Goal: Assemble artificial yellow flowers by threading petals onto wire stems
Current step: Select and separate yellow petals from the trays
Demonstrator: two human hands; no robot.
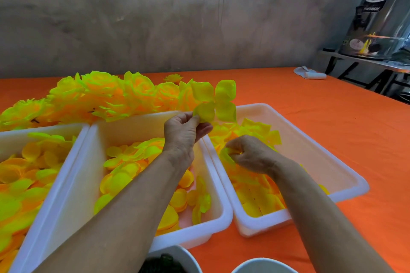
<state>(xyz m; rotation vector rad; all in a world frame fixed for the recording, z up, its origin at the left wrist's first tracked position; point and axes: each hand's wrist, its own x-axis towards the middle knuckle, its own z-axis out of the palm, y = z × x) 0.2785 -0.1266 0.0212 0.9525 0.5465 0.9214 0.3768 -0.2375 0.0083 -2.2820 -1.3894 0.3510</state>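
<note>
My left hand [185,131] is raised above the middle tray [213,184] and pinches a four-lobed yellow petal piece [214,101] by its lower left lobe. My right hand [250,154] reaches down into the right tray [321,150], fingers curled round a yellow petal [227,156] from the loose petals there. Several finished yellow flowers [104,95] lie heaped on the orange table behind the trays. No wire stem shows in either hand.
A left tray [66,131] and the middle tray hold round yellow and orange petals. Two white bowls [264,266] sit at the near edge, one with dark contents [164,261]. A white roll [310,75] lies far right; a metal urn [381,11] stands on a side table.
</note>
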